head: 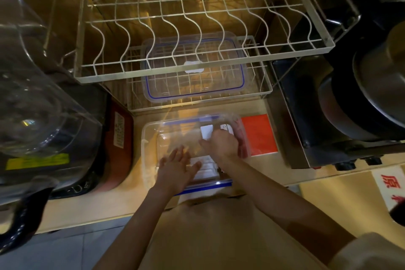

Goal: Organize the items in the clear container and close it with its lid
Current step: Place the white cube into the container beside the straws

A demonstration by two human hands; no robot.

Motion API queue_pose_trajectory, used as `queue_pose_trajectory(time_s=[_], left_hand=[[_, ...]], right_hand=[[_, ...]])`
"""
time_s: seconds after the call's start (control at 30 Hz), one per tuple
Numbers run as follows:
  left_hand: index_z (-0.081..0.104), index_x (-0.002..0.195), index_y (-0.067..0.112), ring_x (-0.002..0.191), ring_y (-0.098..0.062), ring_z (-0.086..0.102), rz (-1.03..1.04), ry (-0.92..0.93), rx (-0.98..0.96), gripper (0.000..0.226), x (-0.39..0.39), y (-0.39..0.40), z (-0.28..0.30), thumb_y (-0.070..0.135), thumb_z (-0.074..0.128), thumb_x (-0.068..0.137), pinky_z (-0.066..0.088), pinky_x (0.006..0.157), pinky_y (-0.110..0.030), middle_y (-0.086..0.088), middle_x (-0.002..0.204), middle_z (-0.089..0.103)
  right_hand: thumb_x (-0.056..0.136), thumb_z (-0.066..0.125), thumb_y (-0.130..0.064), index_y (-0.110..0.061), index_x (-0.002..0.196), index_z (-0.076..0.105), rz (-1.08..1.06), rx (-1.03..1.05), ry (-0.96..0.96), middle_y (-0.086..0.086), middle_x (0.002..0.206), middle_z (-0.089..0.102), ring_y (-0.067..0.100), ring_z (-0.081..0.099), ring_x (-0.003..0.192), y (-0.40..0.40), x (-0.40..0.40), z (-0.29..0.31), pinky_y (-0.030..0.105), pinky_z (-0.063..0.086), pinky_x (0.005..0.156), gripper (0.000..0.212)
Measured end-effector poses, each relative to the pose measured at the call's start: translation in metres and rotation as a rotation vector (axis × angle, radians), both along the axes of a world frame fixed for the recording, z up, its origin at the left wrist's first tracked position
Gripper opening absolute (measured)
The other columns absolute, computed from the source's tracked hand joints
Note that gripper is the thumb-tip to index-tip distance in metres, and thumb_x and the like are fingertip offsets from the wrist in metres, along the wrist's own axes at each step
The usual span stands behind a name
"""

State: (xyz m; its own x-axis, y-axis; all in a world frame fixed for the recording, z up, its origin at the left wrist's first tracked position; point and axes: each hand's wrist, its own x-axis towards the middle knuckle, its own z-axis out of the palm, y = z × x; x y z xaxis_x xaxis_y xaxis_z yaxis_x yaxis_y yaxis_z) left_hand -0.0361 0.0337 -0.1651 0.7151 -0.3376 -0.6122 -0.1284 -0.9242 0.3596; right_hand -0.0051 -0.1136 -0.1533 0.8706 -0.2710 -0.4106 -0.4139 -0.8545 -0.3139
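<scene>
Reaching into the clear container on the counter, the left hand is spreading flat while the right hand is curling over white items; pushing hard may be sliding the container off the edge, and the lid is lying far on the rack.

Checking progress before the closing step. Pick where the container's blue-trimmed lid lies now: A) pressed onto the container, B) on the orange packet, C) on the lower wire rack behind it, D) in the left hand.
C: the lid rests on the lower wire rack, apart from the container.
</scene>
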Motion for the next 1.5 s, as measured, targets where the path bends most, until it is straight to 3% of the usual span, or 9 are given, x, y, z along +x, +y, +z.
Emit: queue_pose_trajectory(time_s=[0.2,0.37,0.47,0.6,1.0,1.2,1.3,1.43,1.5], left_hand=[[0.021,0.146,0.021,0.147,-0.017,-0.001,0.001,0.005,0.016,0.061,0.001,-0.001,0.003,0.052,0.023,0.094,0.007,0.117,-0.047,-0.001,0.160,0.004],[0.023,0.145,0.022,0.147,-0.017,0.001,-0.010,-0.012,0.003,0.059,-0.001,0.000,0.001,0.053,0.023,0.094,0.008,0.117,-0.048,-0.001,0.160,0.006],[0.025,0.144,0.023,0.147,-0.019,0.002,0.000,-0.016,-0.010,0.069,-0.001,0.001,0.000,0.058,0.017,0.085,0.010,0.117,-0.050,-0.001,0.160,0.008],[0.022,0.146,0.020,0.147,-0.018,0.001,-0.016,-0.016,0.026,0.061,-0.001,0.000,-0.001,0.052,0.025,0.094,0.009,0.117,-0.048,-0.002,0.160,0.004],[0.017,0.147,0.025,0.147,-0.019,0.000,-0.008,-0.019,0.000,0.058,-0.001,0.001,-0.005,0.048,0.029,0.095,0.011,0.117,-0.049,-0.001,0.160,0.005],[0.036,0.138,0.023,0.144,-0.023,0.021,0.034,0.012,-0.043,0.048,0.006,-0.001,0.005,0.042,0.037,0.094,0.025,0.115,-0.049,-0.006,0.155,0.025],[0.047,0.130,0.018,0.114,-0.025,0.056,0.095,-0.029,-0.167,0.041,0.019,-0.014,0.023,0.032,0.048,0.092,0.045,0.095,-0.036,-0.011,0.128,0.059],[0.058,0.119,0.015,0.094,-0.013,0.060,0.038,-0.134,-0.379,0.030,0.034,-0.053,0.058,0.019,0.052,0.090,0.040,0.078,-0.023,-0.004,0.113,0.067],[0.058,0.117,0.018,0.092,-0.012,0.063,0.020,-0.169,-0.471,0.029,0.041,-0.077,0.070,0.019,0.054,0.089,0.047,0.079,-0.026,-0.001,0.105,0.070]], right_hand=[[0.089,0.050,-0.048,0.001,0.144,0.012,0.129,-0.107,0.006,0.016,0.105,0.068,0.031,0.066,0.097,-0.005,0.005,-0.008,0.035,0.052,0.071,0.083],[0.088,0.048,-0.054,0.000,0.143,0.018,0.195,-0.113,-0.011,0.015,0.111,0.066,0.030,0.065,0.101,-0.010,0.001,0.000,0.034,0.050,0.071,0.083],[0.092,0.047,-0.034,-0.005,0.129,0.044,0.444,-0.167,-0.160,0.013,0.122,0.058,0.028,0.055,0.113,-0.010,-0.015,-0.006,0.038,0.049,0.083,0.047],[0.065,0.069,-0.023,-0.011,0.099,0.068,0.592,-0.288,-0.274,0.005,0.098,0.069,0.021,0.065,0.091,-0.010,-0.029,-0.021,0.030,0.053,0.079,0.035],[0.089,0.046,-0.017,-0.004,0.131,0.046,0.581,-0.042,-0.115,0.014,0.137,0.047,0.030,0.044,0.126,-0.020,-0.023,-0.003,0.040,0.036,0.105,0.044],[0.093,0.046,-0.014,-0.011,0.130,0.051,0.288,0.234,-0.261,0.007,0.138,0.050,0.023,0.048,0.123,-0.033,-0.030,0.028,0.037,0.042,0.103,0.037],[0.095,0.046,-0.013,-0.011,0.121,0.058,-0.037,0.431,-0.366,0.006,0.122,0.062,0.019,0.061,0.103,-0.050,-0.040,0.047,0.023,0.047,0.085,0.028],[0.095,0.049,-0.016,-0.010,0.112,0.061,-0.405,0.486,-0.440,-0.003,0.097,0.063,0.002,0.058,0.076,-0.084,-0.052,0.059,0.006,0.043,0.067,0.022],[0.093,0.051,-0.019,-0.012,0.111,0.060,-0.613,0.539,-0.415,0.001,0.100,0.064,0.008,0.061,0.081,-0.100,-0.058,0.052,0.019,0.052,0.076,0.021]])
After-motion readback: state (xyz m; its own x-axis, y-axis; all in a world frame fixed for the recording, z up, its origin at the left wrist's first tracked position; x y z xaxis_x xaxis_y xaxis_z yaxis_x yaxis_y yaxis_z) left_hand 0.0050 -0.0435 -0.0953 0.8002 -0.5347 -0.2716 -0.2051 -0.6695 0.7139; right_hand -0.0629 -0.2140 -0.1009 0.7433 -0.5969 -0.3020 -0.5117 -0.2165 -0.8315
